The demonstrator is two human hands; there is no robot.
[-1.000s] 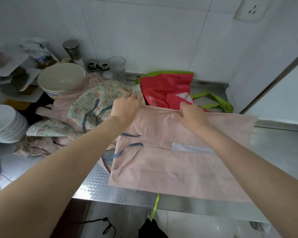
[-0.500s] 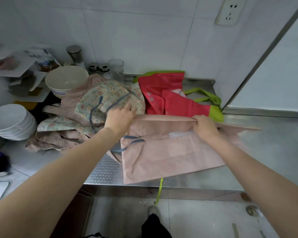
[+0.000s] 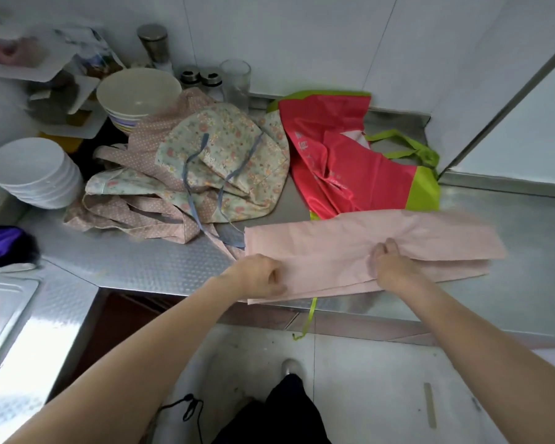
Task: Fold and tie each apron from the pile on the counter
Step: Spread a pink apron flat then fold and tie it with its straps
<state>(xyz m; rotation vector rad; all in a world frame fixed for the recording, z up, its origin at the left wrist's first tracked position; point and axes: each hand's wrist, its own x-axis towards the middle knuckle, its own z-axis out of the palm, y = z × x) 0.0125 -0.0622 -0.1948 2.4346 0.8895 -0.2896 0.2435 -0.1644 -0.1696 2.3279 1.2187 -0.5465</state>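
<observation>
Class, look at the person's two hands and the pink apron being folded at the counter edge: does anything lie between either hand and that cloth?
Nothing visible does. The left hand and the right hand both lie directly on the pink apron.

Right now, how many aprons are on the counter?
4 that I can tell: the pink apron under both hands, the red-and-green apron behind it, and the floral apron on the dotted apron at left. More may be buried.

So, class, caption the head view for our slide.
Both hands, left hand and right hand, fold a pink apron on the counter.
</observation>
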